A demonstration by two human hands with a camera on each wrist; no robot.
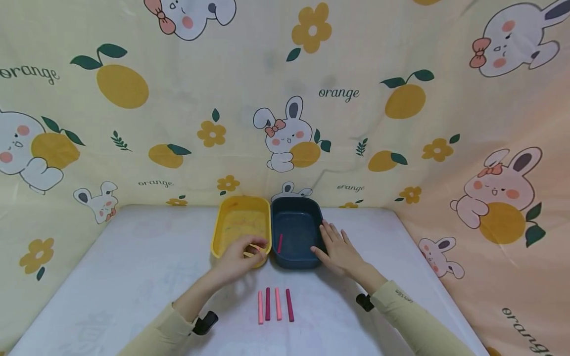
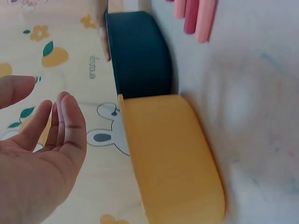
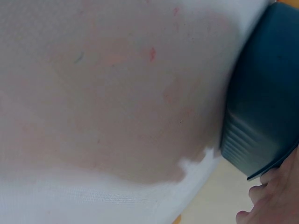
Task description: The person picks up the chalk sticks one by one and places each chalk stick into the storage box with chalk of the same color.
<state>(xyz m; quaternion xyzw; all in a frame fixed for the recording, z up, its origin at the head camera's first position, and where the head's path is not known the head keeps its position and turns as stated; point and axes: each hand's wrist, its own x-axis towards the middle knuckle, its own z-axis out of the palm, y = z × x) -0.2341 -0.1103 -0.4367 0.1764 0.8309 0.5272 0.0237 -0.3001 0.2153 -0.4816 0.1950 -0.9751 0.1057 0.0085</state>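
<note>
At the far left, a printed cloth backdrop (image 1: 122,84) showed rabbits, orange fruits and yellow flowers, and it ran behind the whole white table cover (image 1: 147,277). From the lower left came a pale beige sleeve (image 1: 158,331), with a black device (image 1: 205,323) on the wrist. The left hand (image 1: 238,254) was above the near right part of a yellow tray (image 1: 238,217); its fingers were bent gently, and the left wrist view showed the thumb well apart from them, with nothing pinched between. In front of the trays, four slim sticks lay side by side with narrow gaps, pointing away from the person: a light pink stick (image 1: 260,307), a dark pink stick (image 1: 267,304), another light pink one (image 1: 278,304), then another dark pink one (image 1: 290,305). Just right of the yellow tray stood a dark blue tray (image 1: 305,237), the two sides meeting or nearly so, and inside it, near its left wall, was a single crimson stick (image 1: 280,243). At that tray's right rim the right hand (image 1: 339,252) rested with straight fingers and the thumb spread away from them, gripping none of the sticks. Beyond it were a second black device (image 1: 365,302) and the other beige sleeve (image 1: 414,316).
</note>
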